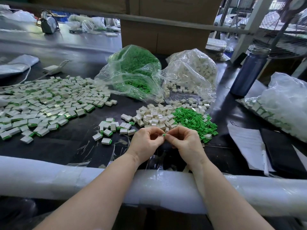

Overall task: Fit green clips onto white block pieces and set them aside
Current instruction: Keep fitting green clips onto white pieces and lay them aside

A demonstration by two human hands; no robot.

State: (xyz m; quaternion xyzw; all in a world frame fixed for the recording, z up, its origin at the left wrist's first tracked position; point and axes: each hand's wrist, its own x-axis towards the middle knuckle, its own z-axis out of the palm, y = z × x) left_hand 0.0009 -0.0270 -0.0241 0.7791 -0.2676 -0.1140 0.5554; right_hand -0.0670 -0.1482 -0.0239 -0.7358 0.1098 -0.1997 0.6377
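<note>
Green clip (164, 135) between both hands (no readable writing)

I see finished pieces (44, 103) spread far left on the table (66, 146); loose blocks (154, 116) centre; clips (194, 121) just right; two bags (134, 72) behind.

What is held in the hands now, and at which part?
A green clip, pinched between the fingertips of the left hand and right hand. The exact part under the grip cannot be told.
</note>
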